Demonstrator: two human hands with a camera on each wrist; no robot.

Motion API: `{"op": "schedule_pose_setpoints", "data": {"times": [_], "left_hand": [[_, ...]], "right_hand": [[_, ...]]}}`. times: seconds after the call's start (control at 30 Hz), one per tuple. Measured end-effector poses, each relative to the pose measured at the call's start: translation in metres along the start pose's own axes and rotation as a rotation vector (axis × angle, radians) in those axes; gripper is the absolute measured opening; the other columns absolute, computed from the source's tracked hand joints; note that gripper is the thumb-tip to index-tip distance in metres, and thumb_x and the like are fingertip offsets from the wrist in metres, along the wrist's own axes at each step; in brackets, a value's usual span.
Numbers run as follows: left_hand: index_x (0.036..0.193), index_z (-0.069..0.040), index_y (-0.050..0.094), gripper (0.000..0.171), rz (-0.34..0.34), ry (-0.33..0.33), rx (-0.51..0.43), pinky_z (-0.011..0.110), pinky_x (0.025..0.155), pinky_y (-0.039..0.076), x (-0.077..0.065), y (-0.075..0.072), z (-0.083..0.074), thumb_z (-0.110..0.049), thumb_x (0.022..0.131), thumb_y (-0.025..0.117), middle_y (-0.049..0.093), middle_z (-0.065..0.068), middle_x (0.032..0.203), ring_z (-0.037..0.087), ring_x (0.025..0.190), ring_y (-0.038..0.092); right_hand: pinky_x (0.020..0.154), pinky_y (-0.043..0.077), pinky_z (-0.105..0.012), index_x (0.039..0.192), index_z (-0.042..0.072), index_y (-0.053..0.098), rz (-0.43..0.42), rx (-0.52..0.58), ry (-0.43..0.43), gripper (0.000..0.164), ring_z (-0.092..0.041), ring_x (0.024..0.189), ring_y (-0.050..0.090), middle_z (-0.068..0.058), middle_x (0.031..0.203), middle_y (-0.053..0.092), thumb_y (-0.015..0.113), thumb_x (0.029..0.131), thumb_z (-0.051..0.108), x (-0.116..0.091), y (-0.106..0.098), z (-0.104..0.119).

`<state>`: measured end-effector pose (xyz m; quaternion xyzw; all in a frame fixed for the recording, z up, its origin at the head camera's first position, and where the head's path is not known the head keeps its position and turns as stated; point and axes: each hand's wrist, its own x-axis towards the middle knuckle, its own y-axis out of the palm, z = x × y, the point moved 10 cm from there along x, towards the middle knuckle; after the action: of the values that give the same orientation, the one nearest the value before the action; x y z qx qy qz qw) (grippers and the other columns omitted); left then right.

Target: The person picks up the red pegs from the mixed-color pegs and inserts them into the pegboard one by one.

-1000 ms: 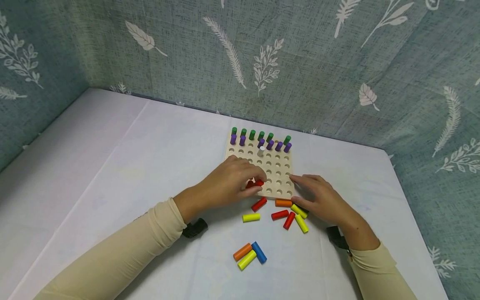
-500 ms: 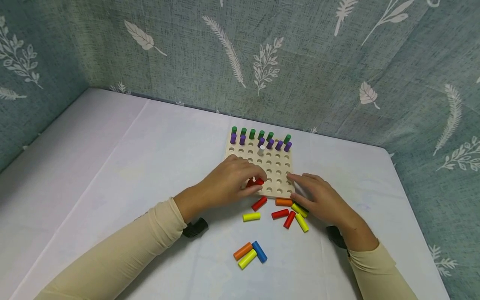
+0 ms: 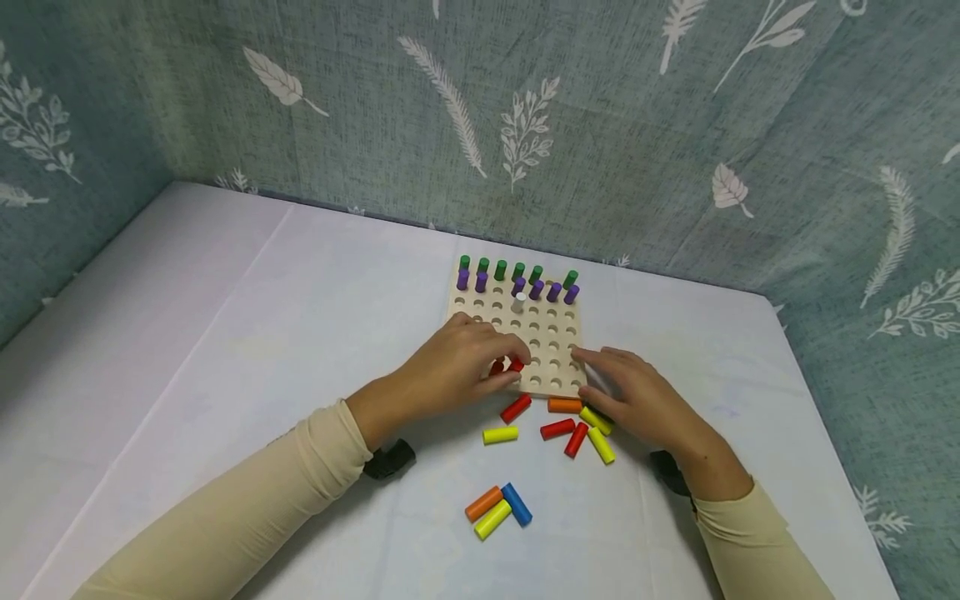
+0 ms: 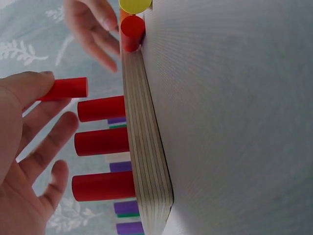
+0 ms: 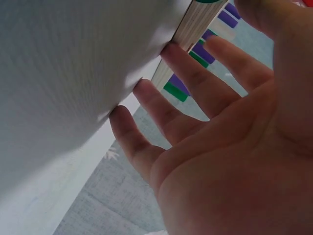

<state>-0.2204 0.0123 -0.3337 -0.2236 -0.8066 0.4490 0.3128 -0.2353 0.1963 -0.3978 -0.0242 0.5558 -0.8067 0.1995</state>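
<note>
My left hand [image 3: 461, 358] pinches a red peg [image 4: 72, 88] between thumb and forefinger, over the near left part of a wooden pegboard [image 3: 558, 367]. In the left wrist view the held peg lies apart from the board, above its holes. Three red pegs [image 4: 101, 142] stand upright in the board's near row; my hand mostly hides them in the head view. At the board's right edge my right hand [image 3: 641, 396] spreads its fingers, with fingertips touching the tabletop and the board's side. Green pegs [image 3: 500, 269] and purple pegs [image 3: 536, 289] fill most of the two far rows.
One white peg [image 3: 519, 302] stands in the board behind my left hand. Loose red, orange and yellow pegs [image 3: 500, 435] lie before the board. Nearer me, an orange, a yellow and a blue peg [image 3: 517, 504] lie together. A patterned curtain [image 3: 337, 125] hangs behind the table.
Both hands stay almost still, the left with the red peg in its fingers. The right fingertips have shifted very slightly left against the board. The head view itself has moved a little.
</note>
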Motion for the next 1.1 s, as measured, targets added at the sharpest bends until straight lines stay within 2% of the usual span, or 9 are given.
{"op": "schedule_pose_setpoints", "data": {"times": [0.13,0.37,0.67,0.87,1.1], "left_hand": [[0.113,-0.022,0.071,0.026,0.012,-0.014,-0.005,0.038,0.093,0.043,0.000,0.001,0.001,-0.029,0.088,0.078,0.075,-0.009,0.102,0.011,0.092,0.066],[0.113,-0.022,0.071,0.026,0.041,-0.047,-0.019,0.036,0.091,0.042,0.000,0.005,0.005,-0.029,0.088,0.078,0.075,-0.010,0.099,0.010,0.089,0.064],[0.109,-0.022,0.071,0.022,0.033,-0.037,-0.025,0.035,0.084,0.038,-0.001,0.009,0.008,-0.027,0.088,0.078,0.075,-0.011,0.097,0.009,0.087,0.063],[0.108,-0.022,0.071,0.021,0.061,-0.044,-0.019,0.034,0.081,0.037,-0.003,0.015,0.010,-0.027,0.089,0.077,0.075,-0.011,0.094,0.009,0.081,0.061],[0.107,-0.023,0.070,0.020,0.076,-0.050,0.002,0.035,0.081,0.036,-0.002,0.017,0.011,-0.029,0.089,0.077,0.073,-0.012,0.088,0.008,0.078,0.059]], "right_hand": [[0.110,0.035,-0.065,0.149,0.024,0.048,-0.002,0.007,0.009,0.056,-0.044,0.141,0.041,-0.019,0.151,0.048,0.065,0.097,0.033,-0.001,-0.002,0.002],[0.110,0.035,-0.064,0.133,0.021,0.064,-0.017,-0.021,-0.004,0.039,-0.042,0.142,0.041,-0.014,0.147,0.054,0.068,0.096,0.031,-0.002,-0.004,0.006],[0.109,0.036,-0.064,0.133,0.019,0.065,-0.029,-0.016,-0.020,0.039,-0.042,0.141,0.042,-0.014,0.146,0.055,0.068,0.095,0.029,-0.003,-0.003,0.006],[0.110,0.036,-0.064,0.133,0.019,0.064,-0.008,-0.008,-0.013,0.040,-0.042,0.142,0.041,-0.014,0.147,0.054,0.068,0.095,0.030,-0.002,0.001,0.004],[0.109,0.036,-0.064,0.133,0.020,0.064,-0.024,-0.015,-0.011,0.040,-0.042,0.141,0.041,-0.015,0.147,0.054,0.069,0.095,0.029,-0.002,-0.001,0.004]]}}
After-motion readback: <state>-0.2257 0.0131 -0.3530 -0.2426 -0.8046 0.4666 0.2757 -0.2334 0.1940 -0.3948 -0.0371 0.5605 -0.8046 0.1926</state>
